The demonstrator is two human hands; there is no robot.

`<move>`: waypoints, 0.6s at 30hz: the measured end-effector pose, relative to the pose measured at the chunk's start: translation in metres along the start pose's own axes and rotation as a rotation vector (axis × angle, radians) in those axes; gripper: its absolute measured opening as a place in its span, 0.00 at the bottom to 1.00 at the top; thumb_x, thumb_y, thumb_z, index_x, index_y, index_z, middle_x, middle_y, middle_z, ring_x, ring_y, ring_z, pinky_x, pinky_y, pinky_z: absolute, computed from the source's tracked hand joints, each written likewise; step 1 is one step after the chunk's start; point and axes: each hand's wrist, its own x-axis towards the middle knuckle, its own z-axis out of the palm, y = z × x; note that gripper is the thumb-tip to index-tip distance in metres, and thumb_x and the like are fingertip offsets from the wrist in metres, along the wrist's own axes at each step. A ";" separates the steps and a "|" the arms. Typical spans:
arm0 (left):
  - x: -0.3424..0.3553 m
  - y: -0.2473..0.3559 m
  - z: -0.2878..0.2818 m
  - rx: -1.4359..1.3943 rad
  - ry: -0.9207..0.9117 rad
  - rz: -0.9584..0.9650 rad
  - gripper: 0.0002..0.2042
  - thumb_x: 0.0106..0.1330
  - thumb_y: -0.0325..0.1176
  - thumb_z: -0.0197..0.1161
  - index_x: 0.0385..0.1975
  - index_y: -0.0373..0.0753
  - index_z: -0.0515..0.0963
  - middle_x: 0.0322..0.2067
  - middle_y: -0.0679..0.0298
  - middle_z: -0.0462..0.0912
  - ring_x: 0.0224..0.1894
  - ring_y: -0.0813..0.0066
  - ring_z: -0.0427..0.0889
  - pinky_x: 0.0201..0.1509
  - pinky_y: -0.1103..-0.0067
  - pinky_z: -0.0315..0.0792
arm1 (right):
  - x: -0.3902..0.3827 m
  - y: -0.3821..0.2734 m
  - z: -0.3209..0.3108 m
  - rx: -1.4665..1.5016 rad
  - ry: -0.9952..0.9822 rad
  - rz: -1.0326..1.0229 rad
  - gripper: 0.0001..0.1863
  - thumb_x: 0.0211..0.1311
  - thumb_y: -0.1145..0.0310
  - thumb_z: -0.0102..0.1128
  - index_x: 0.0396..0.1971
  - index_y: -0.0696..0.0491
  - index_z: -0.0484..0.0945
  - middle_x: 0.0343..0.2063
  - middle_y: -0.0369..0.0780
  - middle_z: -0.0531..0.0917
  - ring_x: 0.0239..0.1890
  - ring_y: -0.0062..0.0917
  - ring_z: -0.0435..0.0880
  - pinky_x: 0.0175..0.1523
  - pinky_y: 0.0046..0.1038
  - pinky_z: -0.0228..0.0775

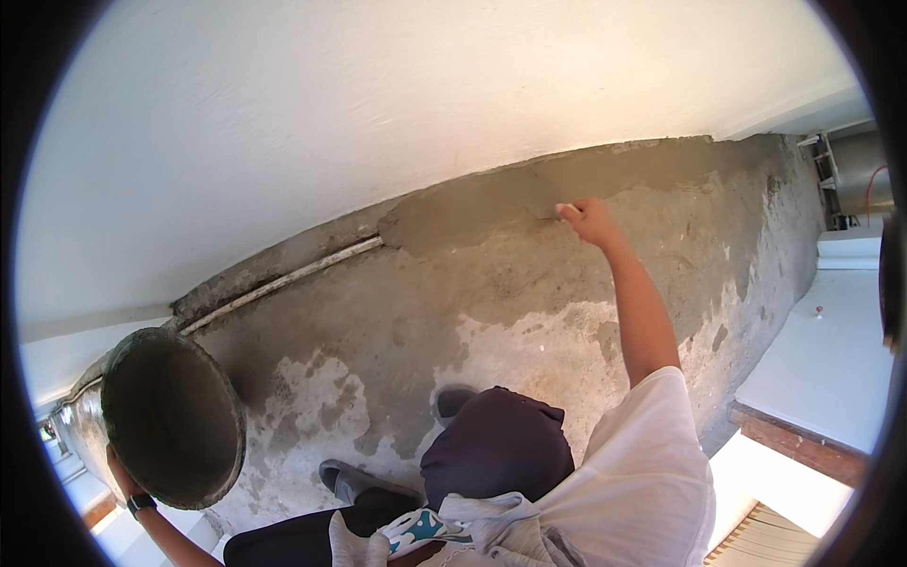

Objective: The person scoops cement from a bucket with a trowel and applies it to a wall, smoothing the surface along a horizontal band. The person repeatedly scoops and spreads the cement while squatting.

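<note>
On the left, my left hand (pixel 123 472) grips the outside of a round, mortar-crusted bucket (pixel 227 416), tilted so its dark hollow inside faces me. Most of those fingers are hidden behind its wall. My right arm reaches forward, and my right hand (pixel 588 224) is closed over a strip of smooth, damp mortar (pixel 472 203) at the foot of the white wall (pixel 378 94). A small pale end, like the handle of a hand tool, shows at the fist. Whatever lies beyond it blends into the grey mortar.
A pale, mortar-stained pipe (pixel 283 283) lies along the wall base, between bucket and damp strip. Patchy rough concrete (pixel 529 350) surrounds my slippered feet. At right are a white ledge (pixel 812 350) and, farther back, a metal tank (pixel 862 170) beside a ladder-like frame (pixel 828 165).
</note>
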 end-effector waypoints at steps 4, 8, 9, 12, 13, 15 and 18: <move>-0.002 -0.003 -0.003 -0.051 0.040 -0.036 0.17 0.77 0.43 0.45 0.42 0.39 0.78 0.38 0.66 0.84 0.41 0.71 0.81 0.50 0.73 0.76 | -0.002 0.019 -0.031 0.087 0.011 0.117 0.30 0.63 0.43 0.61 0.35 0.61 0.85 0.23 0.51 0.84 0.31 0.42 0.85 0.40 0.40 0.75; -0.005 0.000 0.007 -0.061 0.055 -0.055 0.17 0.77 0.43 0.45 0.43 0.39 0.78 0.39 0.66 0.84 0.42 0.70 0.81 0.51 0.73 0.75 | -0.006 0.009 0.001 -0.050 0.040 -0.163 0.28 0.64 0.45 0.62 0.31 0.61 0.84 0.14 0.40 0.77 0.15 0.23 0.78 0.25 0.30 0.72; -0.005 0.001 0.009 -0.062 0.056 -0.060 0.17 0.77 0.43 0.45 0.43 0.39 0.78 0.39 0.66 0.84 0.42 0.70 0.81 0.51 0.73 0.75 | -0.007 0.006 0.010 -0.030 0.010 -0.147 0.28 0.64 0.45 0.62 0.30 0.61 0.84 0.14 0.40 0.77 0.15 0.23 0.78 0.25 0.30 0.72; -0.003 0.001 0.006 -0.137 0.048 -0.114 0.18 0.77 0.44 0.44 0.45 0.39 0.78 0.40 0.65 0.84 0.43 0.69 0.81 0.53 0.72 0.75 | -0.001 0.004 0.021 0.026 -0.027 -0.123 0.28 0.64 0.45 0.62 0.30 0.61 0.84 0.14 0.39 0.76 0.15 0.23 0.78 0.25 0.30 0.71; -0.002 0.000 0.001 -0.172 0.047 -0.141 0.18 0.77 0.44 0.44 0.46 0.38 0.78 0.41 0.64 0.84 0.44 0.68 0.81 0.54 0.71 0.75 | 0.002 0.007 0.017 0.041 -0.001 -0.131 0.28 0.65 0.45 0.62 0.30 0.61 0.84 0.14 0.39 0.76 0.15 0.23 0.78 0.25 0.30 0.71; 0.003 0.000 -0.011 -0.100 0.059 -0.129 0.19 0.77 0.46 0.45 0.48 0.38 0.78 0.44 0.63 0.84 0.46 0.67 0.81 0.55 0.70 0.75 | 0.012 0.019 0.001 0.028 0.027 -0.108 0.28 0.64 0.44 0.62 0.30 0.60 0.85 0.15 0.42 0.78 0.17 0.27 0.80 0.28 0.33 0.72; 0.012 -0.009 -0.035 -0.103 0.040 -0.146 0.21 0.76 0.48 0.46 0.51 0.38 0.77 0.47 0.61 0.84 0.48 0.65 0.81 0.57 0.68 0.74 | 0.026 0.045 -0.035 -0.014 0.044 -0.027 0.29 0.63 0.44 0.62 0.31 0.60 0.85 0.17 0.44 0.80 0.19 0.30 0.81 0.30 0.35 0.73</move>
